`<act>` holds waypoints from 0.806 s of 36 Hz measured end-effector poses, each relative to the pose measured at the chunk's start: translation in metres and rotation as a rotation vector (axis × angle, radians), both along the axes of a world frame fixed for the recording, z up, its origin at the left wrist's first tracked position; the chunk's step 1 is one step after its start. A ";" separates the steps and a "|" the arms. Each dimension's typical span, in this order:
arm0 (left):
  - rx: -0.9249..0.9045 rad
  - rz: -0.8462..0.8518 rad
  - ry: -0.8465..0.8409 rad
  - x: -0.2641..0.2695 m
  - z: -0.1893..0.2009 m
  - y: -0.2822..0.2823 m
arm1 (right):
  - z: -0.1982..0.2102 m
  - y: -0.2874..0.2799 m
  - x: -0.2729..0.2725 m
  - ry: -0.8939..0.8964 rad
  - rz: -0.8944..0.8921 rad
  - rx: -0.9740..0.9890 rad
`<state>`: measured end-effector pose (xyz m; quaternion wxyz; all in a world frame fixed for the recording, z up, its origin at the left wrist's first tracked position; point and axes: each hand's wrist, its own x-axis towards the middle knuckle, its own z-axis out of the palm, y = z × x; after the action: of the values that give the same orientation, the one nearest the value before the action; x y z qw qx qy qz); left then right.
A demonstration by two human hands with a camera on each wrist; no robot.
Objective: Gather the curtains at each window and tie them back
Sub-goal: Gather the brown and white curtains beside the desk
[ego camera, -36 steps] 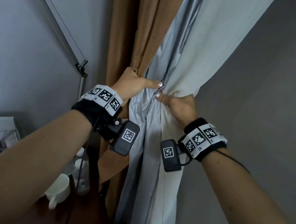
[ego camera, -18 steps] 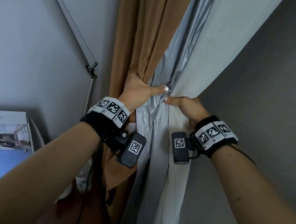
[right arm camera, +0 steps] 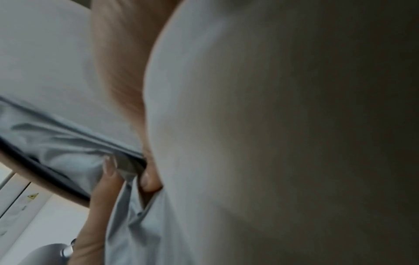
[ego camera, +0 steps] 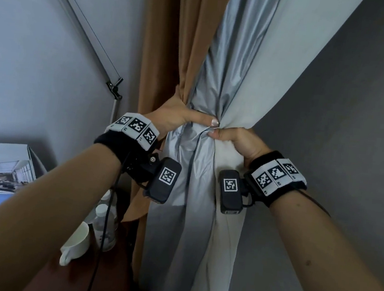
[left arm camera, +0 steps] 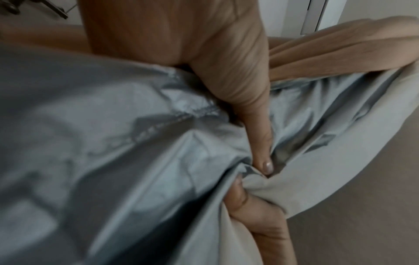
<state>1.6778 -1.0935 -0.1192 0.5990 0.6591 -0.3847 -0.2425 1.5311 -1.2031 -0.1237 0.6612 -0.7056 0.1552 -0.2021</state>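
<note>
Just above the white cup [ego camera: 76,240] on the surface, left hand [ego camera: 177,117] and right hand [ego camera: 235,141] have drawn closer, each grip closed round the gathered curtains [ego camera: 198,169], now cinched narrow, seemingly ready for tying.

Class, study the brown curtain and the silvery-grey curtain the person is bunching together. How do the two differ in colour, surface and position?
The brown curtain is matt and tan; the grey curtain is shiny, with a paler cream side. The brown curtain hangs on the left, by the left hand; the grey curtain lies right, under the right hand. The grey curtain fans out wide above; the brown curtain stays narrow. Both are gathered at one point in the hands' grip.
</note>
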 end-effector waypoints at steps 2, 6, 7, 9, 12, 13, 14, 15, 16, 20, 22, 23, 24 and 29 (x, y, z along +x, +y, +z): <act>-0.069 -0.041 0.000 -0.007 0.004 0.002 | 0.000 0.003 0.004 -0.019 -0.047 0.004; -0.091 -0.020 0.040 -0.011 0.006 0.004 | -0.007 0.002 0.016 -0.070 -0.129 0.009; -0.094 -0.014 0.046 -0.010 0.007 0.003 | -0.009 0.001 0.019 -0.073 -0.156 0.009; -0.111 0.008 0.058 -0.009 0.006 0.003 | -0.013 0.001 0.024 -0.096 -0.215 0.016; -0.138 0.052 0.061 -0.009 0.004 0.002 | -0.014 0.000 0.026 -0.146 -0.242 0.019; -0.138 0.057 0.062 -0.009 0.004 0.002 | -0.013 0.000 0.026 -0.142 -0.239 0.018; -0.132 0.055 0.062 -0.009 0.005 0.002 | -0.011 0.000 0.026 -0.116 -0.239 0.005; -0.123 0.047 0.061 -0.008 0.005 0.002 | -0.013 -0.007 0.030 -0.095 -0.254 -0.019; -0.109 0.037 0.059 -0.007 0.006 0.001 | -0.020 -0.020 0.037 -0.087 -0.266 -0.048; -0.011 -0.029 0.050 -0.007 0.011 0.001 | -0.036 -0.060 0.051 -0.021 -0.266 -0.173; 0.038 -0.083 0.045 -0.007 0.013 0.001 | -0.010 -0.024 0.032 0.018 -0.249 -0.111; 0.059 -0.102 0.046 -0.007 0.014 0.000 | -0.002 -0.012 0.026 0.042 -0.226 -0.098; 0.073 -0.112 0.047 -0.008 0.015 0.000 | -0.001 -0.010 0.023 0.045 -0.183 -0.072; 0.060 -0.077 0.063 -0.007 0.013 -0.004 | -0.006 -0.018 0.021 0.002 -0.153 -0.048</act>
<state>1.6704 -1.0972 -0.1065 0.5810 0.6536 -0.3833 -0.2973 1.5519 -1.2215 -0.1293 0.6267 -0.7073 0.2046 -0.2551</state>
